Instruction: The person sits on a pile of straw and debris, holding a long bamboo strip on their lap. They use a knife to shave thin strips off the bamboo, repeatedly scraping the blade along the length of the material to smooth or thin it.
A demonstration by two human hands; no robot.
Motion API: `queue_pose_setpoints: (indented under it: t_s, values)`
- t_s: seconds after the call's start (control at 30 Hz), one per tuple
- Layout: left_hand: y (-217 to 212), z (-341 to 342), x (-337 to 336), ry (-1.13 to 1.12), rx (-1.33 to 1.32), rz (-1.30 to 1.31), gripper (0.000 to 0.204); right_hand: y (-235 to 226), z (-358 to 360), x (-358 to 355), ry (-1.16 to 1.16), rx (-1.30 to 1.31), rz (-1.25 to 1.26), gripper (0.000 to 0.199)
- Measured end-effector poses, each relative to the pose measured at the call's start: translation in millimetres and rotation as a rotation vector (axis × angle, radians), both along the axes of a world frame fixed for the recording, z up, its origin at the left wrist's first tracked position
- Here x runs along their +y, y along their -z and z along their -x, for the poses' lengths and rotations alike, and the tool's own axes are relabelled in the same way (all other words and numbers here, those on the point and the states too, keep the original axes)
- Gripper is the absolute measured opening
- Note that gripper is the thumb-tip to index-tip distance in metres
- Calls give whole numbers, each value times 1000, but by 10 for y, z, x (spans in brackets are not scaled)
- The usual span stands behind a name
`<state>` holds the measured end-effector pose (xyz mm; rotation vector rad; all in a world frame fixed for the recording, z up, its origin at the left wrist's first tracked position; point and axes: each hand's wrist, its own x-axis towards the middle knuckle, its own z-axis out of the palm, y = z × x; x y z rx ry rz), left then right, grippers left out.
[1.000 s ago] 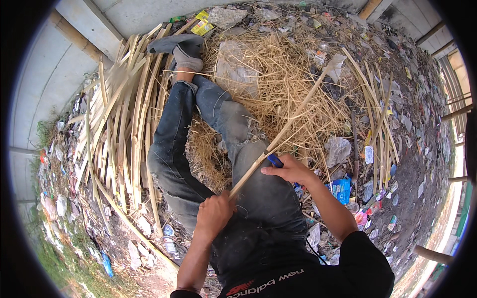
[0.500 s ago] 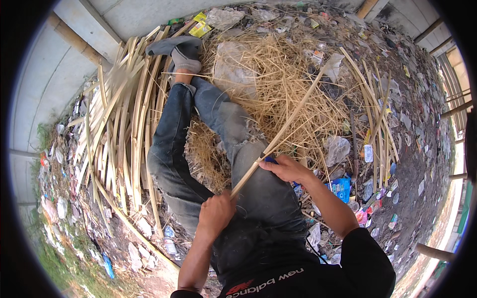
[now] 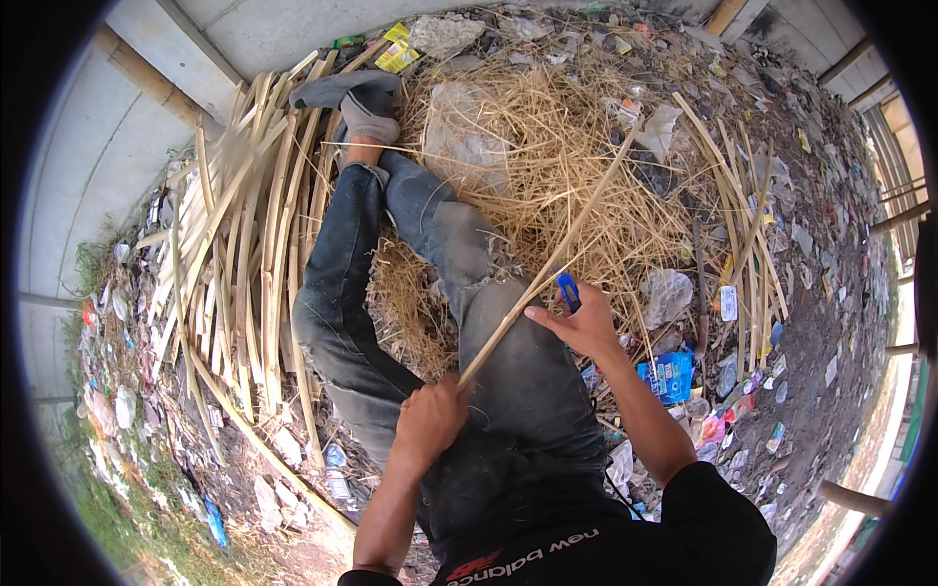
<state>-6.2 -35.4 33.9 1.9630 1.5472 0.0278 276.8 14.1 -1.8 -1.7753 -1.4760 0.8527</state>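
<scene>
My left hand [image 3: 430, 420] is closed round the near end of a long bamboo strip [image 3: 503, 327], held low in my lap. The strip slants up and to the right across my thigh, its far end over the pile of shavings. In my right hand [image 3: 584, 322] is a blue-handled knife [image 3: 568, 291], probably a box cutter, gripped beside the strip with its tip close to the strip's edge. Whether the blade touches the bamboo I cannot tell. A thin sliver stands slightly apart from the strip near the knife.
Split bamboo strips [image 3: 278, 244] lie in a big bundle on the left; a smaller bundle [image 3: 747, 244] lies on the right. Straw-like shavings [image 3: 576, 186] heap beyond my crossed legs [image 3: 391, 293]. Litter, including a blue packet [image 3: 667, 377], covers the ground. A pale wall [image 3: 107, 156] stands behind.
My right hand and the knife have moved a little up and right along the strip, and the knife has turned more upright. My left hand keeps its hold on the strip's near end.
</scene>
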Motion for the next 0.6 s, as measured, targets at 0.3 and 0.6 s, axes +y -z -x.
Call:
queue_pose_setpoints:
  t_s: [0.3,0.6]
  values:
    - [62,-113,-80,-4,130,-124,25,375,304,-31,58,274,-22,37]
    - [108,-85,-20,-3,113,-80,26,152,323,237,19,354,216,39]
